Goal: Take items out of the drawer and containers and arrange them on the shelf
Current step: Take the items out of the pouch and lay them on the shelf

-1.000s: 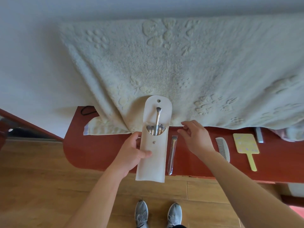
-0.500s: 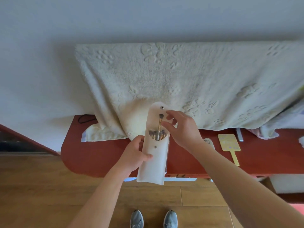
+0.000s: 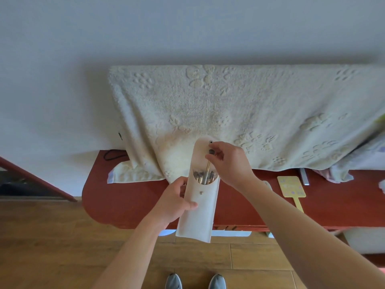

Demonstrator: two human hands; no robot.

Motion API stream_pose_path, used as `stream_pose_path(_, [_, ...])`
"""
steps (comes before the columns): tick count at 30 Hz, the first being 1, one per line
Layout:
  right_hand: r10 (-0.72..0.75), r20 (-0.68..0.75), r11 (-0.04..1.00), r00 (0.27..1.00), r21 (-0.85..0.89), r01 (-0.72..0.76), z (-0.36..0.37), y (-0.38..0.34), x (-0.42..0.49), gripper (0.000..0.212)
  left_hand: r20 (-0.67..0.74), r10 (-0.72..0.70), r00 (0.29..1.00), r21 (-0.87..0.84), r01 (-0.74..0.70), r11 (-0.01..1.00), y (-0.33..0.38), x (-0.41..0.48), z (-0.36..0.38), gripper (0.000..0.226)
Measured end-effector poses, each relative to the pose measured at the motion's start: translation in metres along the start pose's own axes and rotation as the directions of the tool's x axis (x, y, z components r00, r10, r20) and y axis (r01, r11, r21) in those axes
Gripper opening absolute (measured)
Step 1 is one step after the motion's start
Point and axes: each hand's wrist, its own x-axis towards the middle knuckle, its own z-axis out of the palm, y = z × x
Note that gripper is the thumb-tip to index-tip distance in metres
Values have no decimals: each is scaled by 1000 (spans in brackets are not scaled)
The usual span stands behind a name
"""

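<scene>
Head view: one brush pinched at the mouth of a pouch, above the shelf.

The left hand wraps its fingers round the middle of the white pouch, keeping the mouth upward, probably so the other brushes stay inside. The right hand pinches the dark tip of a gold-handled brush, apparently to lift it out. The pouch sits over the near edge of the red shelf; a yellow paddle lies to the right.

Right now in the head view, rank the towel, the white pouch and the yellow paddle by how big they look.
1. Towel, largest by far.
2. White pouch, though it is held nearer the camera.
3. Yellow paddle, smallest.
</scene>
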Motion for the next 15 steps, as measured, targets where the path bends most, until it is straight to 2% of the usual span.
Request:
stream_pose_path(9, [-6, -95, 999, 995, 35, 9, -6, -4, 16, 16, -9, -7, 1000, 6, 7, 1000, 0, -3, -6, 52])
stream_pose_path(15, [38, -156, 998, 987, 54, -30, -16, -4, 31, 16, -23, -37, 999, 17, 38, 999, -2, -7, -11, 50])
